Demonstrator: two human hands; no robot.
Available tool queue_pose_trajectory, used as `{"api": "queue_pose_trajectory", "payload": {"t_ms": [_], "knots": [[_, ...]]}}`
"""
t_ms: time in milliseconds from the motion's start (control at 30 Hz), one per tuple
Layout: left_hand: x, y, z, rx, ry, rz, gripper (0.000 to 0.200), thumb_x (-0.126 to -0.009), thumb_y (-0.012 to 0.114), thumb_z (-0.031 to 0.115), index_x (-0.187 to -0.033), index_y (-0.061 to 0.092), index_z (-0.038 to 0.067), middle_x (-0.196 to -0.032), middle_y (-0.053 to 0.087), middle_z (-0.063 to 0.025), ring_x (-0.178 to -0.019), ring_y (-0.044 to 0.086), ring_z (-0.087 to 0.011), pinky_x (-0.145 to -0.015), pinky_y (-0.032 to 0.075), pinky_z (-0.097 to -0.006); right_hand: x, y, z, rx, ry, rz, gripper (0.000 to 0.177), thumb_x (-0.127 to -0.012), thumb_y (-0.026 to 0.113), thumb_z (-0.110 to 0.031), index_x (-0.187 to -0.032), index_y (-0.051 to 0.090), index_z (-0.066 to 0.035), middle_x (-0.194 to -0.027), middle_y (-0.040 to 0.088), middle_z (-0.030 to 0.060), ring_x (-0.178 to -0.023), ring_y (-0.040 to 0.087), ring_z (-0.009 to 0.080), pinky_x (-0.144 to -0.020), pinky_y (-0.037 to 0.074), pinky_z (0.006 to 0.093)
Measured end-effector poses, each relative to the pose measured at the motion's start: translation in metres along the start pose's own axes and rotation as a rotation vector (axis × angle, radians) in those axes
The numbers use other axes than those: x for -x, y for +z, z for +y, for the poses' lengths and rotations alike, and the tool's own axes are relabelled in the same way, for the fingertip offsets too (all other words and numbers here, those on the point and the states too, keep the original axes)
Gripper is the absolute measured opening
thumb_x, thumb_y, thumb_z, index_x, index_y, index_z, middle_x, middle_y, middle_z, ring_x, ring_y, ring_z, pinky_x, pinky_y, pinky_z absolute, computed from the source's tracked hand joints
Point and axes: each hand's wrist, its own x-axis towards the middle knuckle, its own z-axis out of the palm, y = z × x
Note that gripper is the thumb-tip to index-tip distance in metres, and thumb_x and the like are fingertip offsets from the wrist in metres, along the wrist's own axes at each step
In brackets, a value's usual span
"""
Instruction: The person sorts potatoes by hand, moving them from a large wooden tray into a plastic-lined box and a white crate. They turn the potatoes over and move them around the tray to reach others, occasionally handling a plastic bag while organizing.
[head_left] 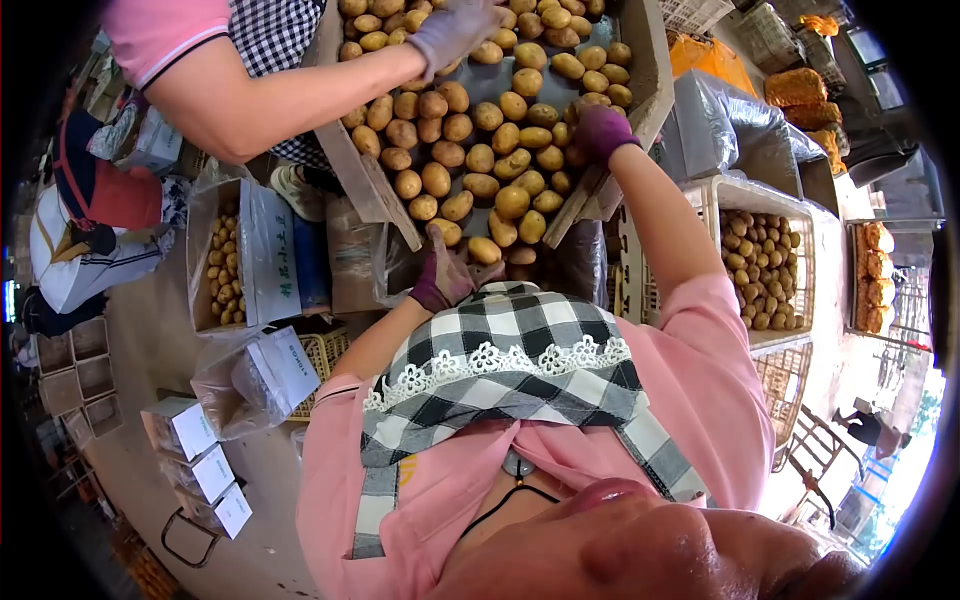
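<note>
Many potatoes [512, 202] lie spread over a grey sloping tray with wooden side boards [372, 185]. My left hand [446, 278], in a purple glove, is at the tray's near lip, its fingers apart beside the lowest potatoes. On the right side of the tray, my right hand [604, 132], also gloved in purple, reaches in against potatoes by the wooden board. Its fingertips are partly hidden, so I cannot make out whether it grips one. A co-worker's hand in a light grey glove [455, 38] is over the potatoes at the far end.
A carton of potatoes [262, 250] stands left, and a plastic crate of potatoes [765, 190] stands right. White-flapped cartons [212, 470] sit on the floor at lower left. The co-worker's arm [270, 100] crosses the tray's left side. Another person [95, 220] is further left.
</note>
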Motion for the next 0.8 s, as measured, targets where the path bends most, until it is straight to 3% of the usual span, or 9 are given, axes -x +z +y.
{"api": "queue_pose_trajectory", "payload": {"t_ms": [100,233,433,500,533,567,633,733,800], "knots": [[-0.012,-0.009,-0.003,-0.037,-0.038,-0.194,0.113,-0.064,0.049,0.082,-0.14,0.013,0.008,-0.134,0.03,-0.0219,-0.121,0.036,-0.043,-0.098,0.04,-0.0523,-0.03,0.01,-0.004,0.106,-0.051,-0.081,0.041,-0.077,0.059,-0.026,-0.113,0.055,-0.006,-0.113,0.059,0.0176,-0.105,0.058,0.0304,-0.088,0.047,0.0406],[-0.021,-0.022,-0.002,0.249,-0.172,-0.051,0.12,-0.062,0.046,0.085,-0.139,0.008,0.002,-0.134,0.028,-0.0265,-0.12,0.039,-0.0424,-0.097,0.042,-0.0498,-0.04,0.015,0.005,-0.149,-0.085,-0.173,0.048,-0.068,0.068,-0.031,-0.106,0.059,-0.004,-0.096,0.065,0.0202,-0.084,0.064,0.0337,-0.074,0.05,0.04],[-0.031,-0.036,0.002,0.182,-0.191,-0.022,0.123,-0.06,0.048,0.086,-0.139,0.007,0.002,-0.134,0.028,-0.0265,-0.118,0.041,-0.0428,-0.096,0.044,-0.0487,0.115,-0.025,0.068,-0.724,0.04,0.559,0.033,-0.081,0.063,-0.01,-0.113,0.056,-0.006,-0.099,0.063,0.0127,-0.091,0.063,0.0189,-0.078,0.051,0.0294],[-0.026,-0.025,0.001,0.118,-0.135,-0.025,0.122,-0.06,0.049,0.085,-0.139,0.008,0.002,-0.134,0.028,-0.0263,-0.117,0.042,-0.043,-0.095,0.044,-0.0486,0.165,-0.048,0.146,-0.158,0.285,0.631,0.032,-0.083,0.06,-0.021,-0.111,0.058,-0.005,-0.098,0.064,0.0148,-0.089,0.063,0.0269,-0.077,0.051,0.0337],[-0.02,-0.019,0.001,0.069,-0.114,-0.004,0.12,-0.06,0.049,0.085,-0.139,0.01,0.002,-0.133,0.029,-0.026,-0.118,0.042,-0.0427,-0.095,0.045,-0.0489,0.188,-0.07,0.175,-0.084,0.545,0.135,0.042,-0.083,0.053,-0.036,-0.112,0.058,-0.005,-0.106,0.063,0.0182,-0.099,0.06,0.0336,-0.086,0.048,0.0415],[-0.014,-0.012,0.0,0.023,-0.093,0.018,0.119,-0.061,0.049,0.084,-0.138,0.011,0.002,-0.133,0.03,-0.0258,-0.118,0.041,-0.0424,-0.094,0.045,-0.0492,0.201,-0.047,0.234,0.118,0.585,0.013,0.046,-0.083,0.049,-0.042,-0.109,0.061,-0.006,-0.105,0.063,0.0188,-0.098,0.06,0.0356,-0.086,0.046,0.0435],[-0.018,-0.01,0.001,-0.009,-0.068,0.019,0.116,-0.063,0.05,0.083,-0.138,0.013,0.003,-0.132,0.032,-0.0245,-0.118,0.042,-0.0407,-0.094,0.045,-0.0494,0.198,-0.063,0.203,0.013,0.572,0.264,0.041,-0.084,0.052,-0.039,-0.104,0.064,-0.007,-0.103,0.064,0.0176,-0.098,0.06,0.0339,-0.086,0.047,0.0417],[-0.008,-0.005,-0.002,-0.042,0.005,-0.021,0.089,-0.078,0.05,0.07,-0.136,0.024,0.008,-0.131,0.037,-0.016,-0.117,0.045,-0.0324,-0.093,0.045,-0.0476,0.131,-0.073,0.132,-0.102,-0.065,0.594,0.023,-0.082,0.061,-0.014,-0.104,0.064,-0.005,-0.106,0.064,0.014,-0.097,0.062,0.0291,-0.086,0.048,0.034],[-0.016,-0.018,-0.002,-0.228,0.101,0.208,0.069,-0.086,0.047,0.056,-0.133,0.032,0.007,-0.132,0.038,-0.0136,-0.116,0.046,-0.029,-0.093,0.044,-0.0453,0.072,-0.058,0.091,-0.015,-0.263,0.619,0.021,-0.079,0.061,-0.011,-0.099,0.064,-0.006,-0.104,0.065,0.0091,-0.098,0.061,0.0266,-0.085,0.048,0.0349]]}}
